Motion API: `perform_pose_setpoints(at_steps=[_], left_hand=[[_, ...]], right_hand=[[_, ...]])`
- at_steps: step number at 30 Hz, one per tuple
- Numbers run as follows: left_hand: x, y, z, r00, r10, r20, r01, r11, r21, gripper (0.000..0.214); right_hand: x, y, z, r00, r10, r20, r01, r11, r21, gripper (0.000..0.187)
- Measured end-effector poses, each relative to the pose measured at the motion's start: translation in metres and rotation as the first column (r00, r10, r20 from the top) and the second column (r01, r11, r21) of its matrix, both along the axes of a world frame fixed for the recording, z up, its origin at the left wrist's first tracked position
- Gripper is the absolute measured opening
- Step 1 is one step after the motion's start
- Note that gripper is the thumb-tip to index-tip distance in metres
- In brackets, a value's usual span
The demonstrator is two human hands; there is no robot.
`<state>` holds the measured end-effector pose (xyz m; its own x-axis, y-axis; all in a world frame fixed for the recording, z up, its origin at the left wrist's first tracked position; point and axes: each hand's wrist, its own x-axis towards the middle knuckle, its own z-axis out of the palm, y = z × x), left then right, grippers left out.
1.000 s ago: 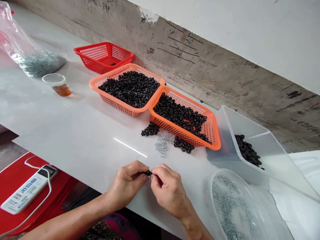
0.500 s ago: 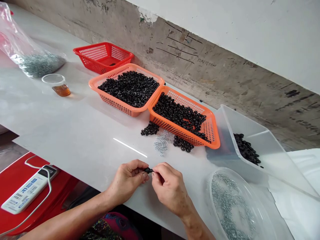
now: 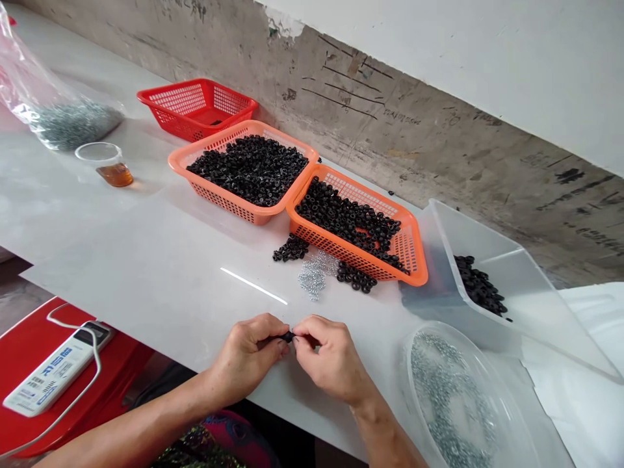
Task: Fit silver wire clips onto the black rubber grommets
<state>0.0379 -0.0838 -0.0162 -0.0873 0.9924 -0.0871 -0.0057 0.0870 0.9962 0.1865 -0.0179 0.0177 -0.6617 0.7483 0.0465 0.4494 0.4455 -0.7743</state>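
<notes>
The left hand and right hand hold a black ring in closed fingers above the desk, with both orange baskets heaped with rings and the near-right tub holding silver parts.

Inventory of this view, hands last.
tabletop: one, white, centre
wall: one, grey, behind table
mesh basket: one, red, far end
mesh baskets: two, orange, mid-table
black rings: many, black, baskets, tub, table
small parts: many, silver, table, bag, bowl
plastic bag: one, clear, far left
cup: one, clear, amber liquid, left
tub: one, clear, tilted, right
bowl: one, clear, near right
power strip: one, white, lower left
left hand: one, pinching a black ring, front
right hand: one, at same ring, front
</notes>
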Motion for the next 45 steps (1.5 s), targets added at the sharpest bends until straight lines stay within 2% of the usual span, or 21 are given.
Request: perform_pose_setpoints(at_steps=[3, 5, 7, 9, 11, 12, 13, 15, 16, 17, 18, 20, 21, 23, 27, 29, 32, 36, 40, 45], left_hand=[[-0.001, 0.0, 0.003, 0.999, -0.033, -0.018, 0.032, 0.999, -0.03, 0.019], [-0.001, 0.001, 0.003, 0.999, -0.042, -0.035, 0.04, 0.998, -0.045, 0.018], [0.0, 0.001, 0.001, 0.998, -0.037, -0.05, 0.035, 0.999, -0.042, 0.019], [0.001, 0.002, -0.003, 0.998, -0.023, -0.066, 0.021, 0.999, -0.023, 0.021], [0.001, 0.001, -0.005, 0.997, -0.006, -0.071, 0.005, 1.0, -0.009, 0.021], [0.001, 0.001, -0.005, 0.998, -0.004, -0.064, 0.003, 1.0, -0.01, 0.021], [0.001, 0.0, -0.005, 0.998, -0.01, -0.054, 0.009, 1.0, -0.016, 0.021], [0.0, -0.001, -0.002, 0.998, -0.032, -0.054, 0.031, 0.999, -0.018, 0.02], [-0.001, -0.001, 0.0, 0.996, -0.043, -0.072, 0.043, 0.999, -0.009, 0.02], [-0.002, -0.002, 0.002, 0.994, -0.053, -0.1, 0.054, 0.999, 0.009, 0.02], [-0.002, -0.002, 0.004, 0.99, -0.057, -0.132, 0.062, 0.997, 0.037, 0.021], [-0.004, -0.004, 0.007, 0.982, -0.066, -0.177, 0.085, 0.991, 0.101, 0.022], [-0.004, -0.004, 0.007, 0.98, -0.077, -0.181, 0.101, 0.987, 0.126, 0.024], [-0.005, -0.006, 0.007, 0.979, -0.11, -0.171, 0.138, 0.977, 0.161, 0.025], [-0.007, -0.009, 0.002, 0.97, -0.127, -0.206, 0.168, 0.965, 0.199, 0.025], [-0.007, -0.01, -0.001, 0.963, -0.116, -0.242, 0.167, 0.964, 0.205, 0.026], [-0.006, -0.01, -0.004, 0.968, -0.105, -0.227, 0.15, 0.97, 0.19, 0.027], [-0.001, -0.01, -0.001, 0.992, -0.102, -0.079, 0.115, 0.976, 0.184, 0.031], [0.001, -0.011, 0.004, 0.99, -0.138, 0.016, 0.134, 0.976, 0.172, 0.039], [0.002, -0.011, 0.002, 0.996, -0.089, 0.019, 0.084, 0.98, 0.178, 0.037]], right_hand=[[0.001, 0.007, -0.005, 1.0, -0.027, -0.016, 0.021, 0.959, -0.282, 0.009], [-0.001, 0.008, -0.008, 0.999, -0.03, -0.016, 0.022, 0.935, -0.353, 0.008], [-0.003, 0.004, -0.009, 1.0, -0.025, 0.011, 0.027, 0.967, -0.254, 0.01], [-0.007, -0.003, -0.008, 0.999, -0.019, 0.039, 0.021, 0.999, -0.04, 0.013], [-0.008, -0.008, -0.007, 0.999, -0.02, 0.036, 0.015, 0.991, 0.132, 0.016], [-0.008, -0.009, -0.007, 1.0, -0.015, 0.025, 0.011, 0.989, 0.15, 0.016], [-0.007, -0.009, -0.007, 1.0, -0.009, 0.014, 0.007, 0.994, 0.112, 0.016], [-0.003, -0.004, -0.009, 1.0, 0.003, -0.011, -0.005, 0.993, -0.115, 0.014], [-0.001, 0.0, -0.01, 0.999, 0.001, -0.034, -0.01, 0.963, -0.271, 0.011], [0.001, 0.004, -0.012, 0.998, -0.01, -0.064, -0.018, 0.906, -0.423, 0.007], [0.002, 0.008, -0.015, 0.995, -0.028, -0.101, -0.033, 0.833, -0.552, 0.002], [0.004, 0.015, -0.019, 0.983, -0.054, -0.177, -0.092, 0.688, -0.72, 0.01], [0.004, 0.017, -0.021, 0.976, -0.055, -0.213, -0.131, 0.63, -0.765, 0.014], [0.003, 0.019, -0.024, 0.959, -0.038, -0.28, -0.214, 0.549, -0.808, 0.021], [0.002, 0.016, -0.027, 0.925, 0.007, -0.38, -0.348, 0.418, -0.839, 0.035], [0.002, 0.014, -0.028, 0.915, 0.024, -0.402, -0.381, 0.373, -0.846, 0.037], [0.001, 0.012, -0.029, 0.911, 0.029, -0.411, -0.39, 0.388, -0.835, 0.034], [-0.004, 0.007, -0.027, 0.919, 0.017, -0.394, -0.356, 0.465, -0.811, 0.024], [-0.008, 0.002, -0.025, 0.929, -0.025, -0.37, -0.295, 0.557, -0.777, 0.022], [-0.011, 0.002, -0.029, 0.944, -0.031, -0.328, -0.255, 0.56, -0.788, 0.026]])
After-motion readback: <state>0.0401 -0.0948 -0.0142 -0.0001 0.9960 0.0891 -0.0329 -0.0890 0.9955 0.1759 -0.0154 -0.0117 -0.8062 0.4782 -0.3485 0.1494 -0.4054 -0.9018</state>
